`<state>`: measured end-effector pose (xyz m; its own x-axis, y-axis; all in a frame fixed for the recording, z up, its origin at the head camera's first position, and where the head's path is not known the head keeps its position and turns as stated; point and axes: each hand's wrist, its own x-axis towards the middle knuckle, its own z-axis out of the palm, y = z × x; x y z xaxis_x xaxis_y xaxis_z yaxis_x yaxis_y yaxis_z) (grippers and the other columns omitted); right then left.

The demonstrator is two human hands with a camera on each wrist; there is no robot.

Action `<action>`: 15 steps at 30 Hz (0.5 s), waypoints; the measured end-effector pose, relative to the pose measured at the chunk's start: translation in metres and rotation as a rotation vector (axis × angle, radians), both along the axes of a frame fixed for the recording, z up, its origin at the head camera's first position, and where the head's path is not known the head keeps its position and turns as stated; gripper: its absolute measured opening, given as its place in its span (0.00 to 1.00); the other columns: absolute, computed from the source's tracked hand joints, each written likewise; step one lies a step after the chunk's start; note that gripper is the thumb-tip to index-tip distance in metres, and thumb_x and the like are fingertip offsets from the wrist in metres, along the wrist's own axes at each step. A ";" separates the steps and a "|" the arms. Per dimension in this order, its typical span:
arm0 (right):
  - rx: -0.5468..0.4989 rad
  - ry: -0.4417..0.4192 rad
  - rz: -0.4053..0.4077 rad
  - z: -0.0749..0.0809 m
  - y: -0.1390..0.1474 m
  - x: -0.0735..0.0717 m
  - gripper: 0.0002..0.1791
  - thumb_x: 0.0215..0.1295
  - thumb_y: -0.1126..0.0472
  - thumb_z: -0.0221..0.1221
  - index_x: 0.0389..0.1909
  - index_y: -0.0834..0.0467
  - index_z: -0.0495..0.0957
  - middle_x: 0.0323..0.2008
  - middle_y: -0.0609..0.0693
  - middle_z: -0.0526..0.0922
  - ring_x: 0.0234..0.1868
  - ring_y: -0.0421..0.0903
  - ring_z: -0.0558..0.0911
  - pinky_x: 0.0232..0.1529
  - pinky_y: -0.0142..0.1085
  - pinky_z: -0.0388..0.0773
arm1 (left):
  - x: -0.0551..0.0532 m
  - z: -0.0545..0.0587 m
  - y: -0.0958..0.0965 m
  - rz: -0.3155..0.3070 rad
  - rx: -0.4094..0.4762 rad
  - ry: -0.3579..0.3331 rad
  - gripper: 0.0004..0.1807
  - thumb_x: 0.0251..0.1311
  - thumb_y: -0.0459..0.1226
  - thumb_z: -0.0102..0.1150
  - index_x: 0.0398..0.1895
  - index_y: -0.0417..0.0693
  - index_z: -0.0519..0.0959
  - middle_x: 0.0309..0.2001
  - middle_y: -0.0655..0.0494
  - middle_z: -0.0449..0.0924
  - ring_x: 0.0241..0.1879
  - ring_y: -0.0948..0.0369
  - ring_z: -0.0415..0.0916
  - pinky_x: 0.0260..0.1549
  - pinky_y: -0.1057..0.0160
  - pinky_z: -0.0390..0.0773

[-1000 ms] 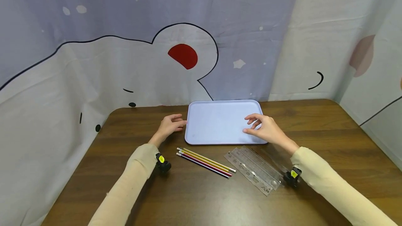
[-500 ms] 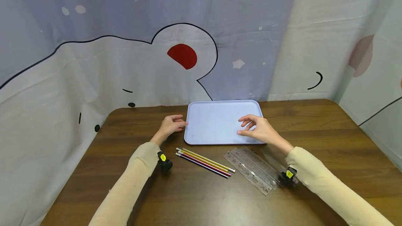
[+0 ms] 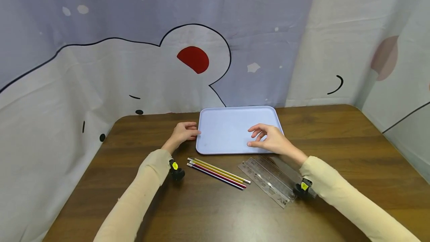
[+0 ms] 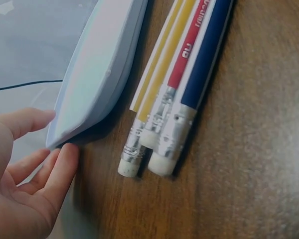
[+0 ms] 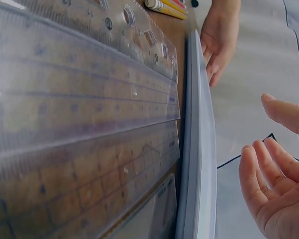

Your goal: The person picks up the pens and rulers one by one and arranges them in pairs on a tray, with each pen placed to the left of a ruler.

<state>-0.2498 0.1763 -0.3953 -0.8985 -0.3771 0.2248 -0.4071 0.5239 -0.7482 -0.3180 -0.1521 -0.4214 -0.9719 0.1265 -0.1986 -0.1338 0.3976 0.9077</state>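
Note:
In the head view my left hand (image 3: 183,133) is at the left edge of a pale lavender tray (image 3: 221,132). The left wrist view shows its thumb and fingers (image 4: 65,159) on either side of the tray's corner, pinching the rim. My right hand (image 3: 270,138) hovers over the tray's right part, thumb and fingers apart, holding nothing. Several pencils (image 3: 218,173), yellow, red and dark blue with white erasers, lie side by side in front of the tray. To their right are clear plastic rulers (image 3: 268,178), overlapping, partly hidden below my right wrist.
Everything lies on a dark brown wooden table (image 3: 215,212). A patterned curtain (image 3: 117,74) hangs right behind its back edge. Small black cameras (image 3: 176,171) sit on both wrists, the right one low over the rulers.
My right hand has moved left over the tray. My left hand has edged slightly onto the tray's rim. The view has shifted a little; the tray, pencils and rulers look unmoved.

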 end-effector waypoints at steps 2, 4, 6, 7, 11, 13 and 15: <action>0.005 -0.006 0.004 0.000 -0.001 0.000 0.26 0.44 0.53 0.69 0.45 0.60 0.77 0.34 0.57 0.82 0.29 0.44 0.79 0.27 0.29 0.78 | -0.001 0.000 0.001 -0.003 -0.002 -0.004 0.31 0.51 0.34 0.62 0.60 0.37 0.65 0.55 0.39 0.71 0.44 0.56 0.77 0.42 0.61 0.80; 0.010 -0.008 0.006 0.000 -0.003 0.000 0.26 0.44 0.53 0.69 0.45 0.60 0.77 0.33 0.57 0.82 0.30 0.44 0.79 0.27 0.29 0.78 | -0.002 0.000 0.002 -0.003 0.000 -0.009 0.31 0.51 0.34 0.62 0.60 0.37 0.66 0.55 0.39 0.71 0.43 0.57 0.77 0.42 0.61 0.81; 0.008 -0.008 0.013 -0.001 -0.004 0.001 0.26 0.44 0.53 0.69 0.45 0.60 0.77 0.33 0.57 0.82 0.30 0.44 0.79 0.27 0.29 0.78 | -0.003 0.000 0.003 -0.004 0.000 -0.012 0.32 0.51 0.34 0.63 0.60 0.38 0.66 0.55 0.39 0.71 0.43 0.57 0.77 0.42 0.61 0.81; 0.007 -0.011 0.016 -0.001 -0.005 0.001 0.26 0.44 0.54 0.69 0.45 0.60 0.77 0.34 0.57 0.82 0.30 0.44 0.79 0.27 0.29 0.78 | -0.003 0.000 0.003 -0.003 0.002 -0.015 0.32 0.50 0.34 0.63 0.60 0.38 0.66 0.55 0.39 0.72 0.42 0.57 0.77 0.42 0.61 0.81; 0.009 -0.015 0.028 -0.002 -0.008 0.001 0.26 0.44 0.54 0.69 0.45 0.60 0.77 0.34 0.57 0.82 0.29 0.45 0.79 0.27 0.29 0.78 | -0.005 -0.001 0.005 -0.001 0.004 -0.022 0.31 0.50 0.34 0.63 0.60 0.37 0.66 0.54 0.38 0.72 0.40 0.59 0.78 0.41 0.61 0.81; 0.009 -0.022 0.035 -0.003 -0.010 0.001 0.26 0.44 0.53 0.69 0.45 0.60 0.77 0.34 0.58 0.82 0.29 0.44 0.79 0.27 0.29 0.78 | -0.005 -0.001 0.006 -0.003 -0.002 -0.025 0.31 0.50 0.34 0.63 0.59 0.37 0.66 0.54 0.39 0.72 0.39 0.60 0.77 0.41 0.61 0.81; 0.009 -0.030 0.043 -0.003 -0.012 0.001 0.26 0.44 0.53 0.69 0.45 0.59 0.76 0.34 0.58 0.82 0.29 0.44 0.79 0.27 0.29 0.78 | -0.004 0.000 0.006 -0.006 -0.009 -0.026 0.31 0.50 0.33 0.63 0.59 0.37 0.67 0.53 0.39 0.72 0.39 0.60 0.77 0.41 0.60 0.81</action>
<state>-0.2485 0.1646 -0.3986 -0.8877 -0.4171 0.1948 -0.4069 0.5129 -0.7559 -0.3223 -0.1465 -0.4215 -0.9656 0.1302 -0.2253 -0.1553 0.4062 0.9005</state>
